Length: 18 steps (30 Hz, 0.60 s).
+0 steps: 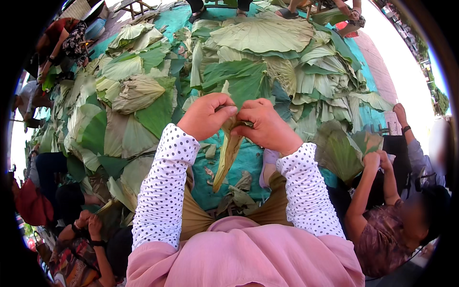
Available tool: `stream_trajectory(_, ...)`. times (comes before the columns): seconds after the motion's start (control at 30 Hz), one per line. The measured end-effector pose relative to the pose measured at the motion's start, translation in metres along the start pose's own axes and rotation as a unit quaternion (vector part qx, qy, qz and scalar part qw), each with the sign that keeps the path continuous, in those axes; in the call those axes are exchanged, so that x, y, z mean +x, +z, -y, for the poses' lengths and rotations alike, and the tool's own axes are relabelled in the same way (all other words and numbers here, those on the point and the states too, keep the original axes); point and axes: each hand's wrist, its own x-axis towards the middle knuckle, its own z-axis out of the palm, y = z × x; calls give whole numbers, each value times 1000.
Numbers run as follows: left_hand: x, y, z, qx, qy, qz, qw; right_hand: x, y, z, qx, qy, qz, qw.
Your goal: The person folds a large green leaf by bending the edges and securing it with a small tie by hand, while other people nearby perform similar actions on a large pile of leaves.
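Observation:
My left hand [211, 116] and my right hand [267, 125] are close together in front of me, both gripping one folded, yellow-brown dried lotus leaf [228, 158]. Its pointed end hangs down between my knees, and a pale tip sticks up above my left fingers. The thumbs and fingertips pinch the leaf's upper part; the fold between them is partly hidden. Beyond my hands lies a green lotus leaf [236, 77] on a heap of others. Small leaf scraps [245, 180] rest on the teal ground sheet [211, 193] below.
Stacked pale lotus leaves [263, 34] spread ahead and to both sides. A crumpled dry leaf [138, 94] lies at the left. A co-worker at the right [391, 229] holds up a large leaf [335, 152]; another person [82, 251] sits at lower left. More people sit around the sheet.

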Motion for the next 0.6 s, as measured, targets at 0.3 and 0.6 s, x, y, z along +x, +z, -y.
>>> stream_trajectory(0.3, 8, 0, 5, 28, -10, -50, 998, 0, -1, -3, -70, -63, -78, 992)
stream_trajectory(0.6, 4, 8, -15, 362, 234, -177, 885, -8, -9, 6, -63, 25, 6, 998)
